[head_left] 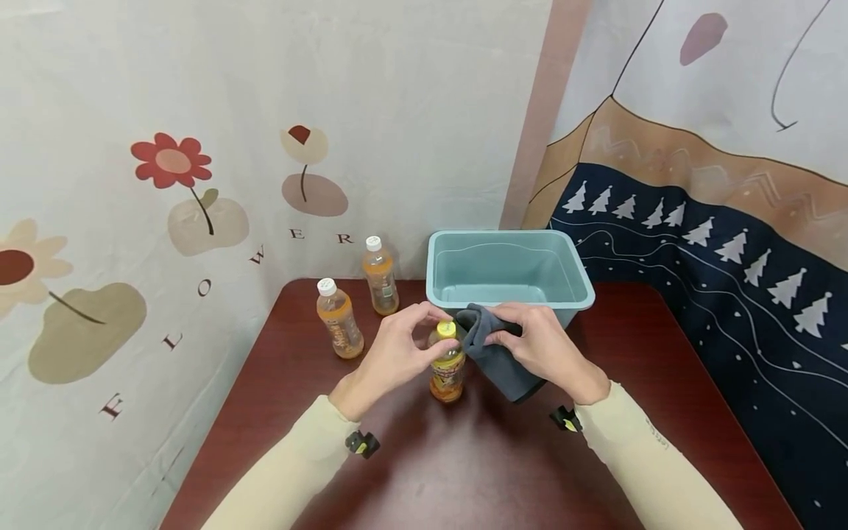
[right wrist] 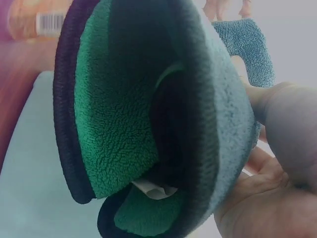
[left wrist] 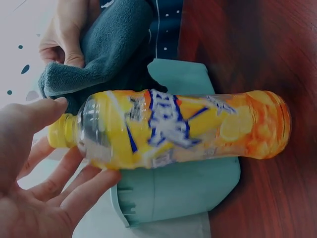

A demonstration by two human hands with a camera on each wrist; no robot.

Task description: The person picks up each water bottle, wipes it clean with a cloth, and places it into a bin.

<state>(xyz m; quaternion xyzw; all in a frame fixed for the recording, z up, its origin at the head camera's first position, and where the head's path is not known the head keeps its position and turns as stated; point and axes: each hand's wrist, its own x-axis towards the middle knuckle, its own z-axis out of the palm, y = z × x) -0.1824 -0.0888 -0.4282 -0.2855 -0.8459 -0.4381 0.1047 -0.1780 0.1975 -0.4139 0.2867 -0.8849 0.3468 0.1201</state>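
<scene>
A plastic drink bottle with a yellow cap and yellow label stands in front of the bin. My left hand has thumb and fingers curved around its cap and neck; the label faces the left wrist view, where the bottle looks sideways. Just right of the bottle, my right hand pinches a dark grey towel near its upper part. The towel hangs down in folds beside the bottle's cap. Up close in the right wrist view, the towel shows a green inner side, dark edging and a small white tag.
Two more bottles with white caps, one nearer and one farther, stand at the table's back left. A light teal plastic bin sits at the back edge, behind the hands. Printed cloth hangs behind the dark red table.
</scene>
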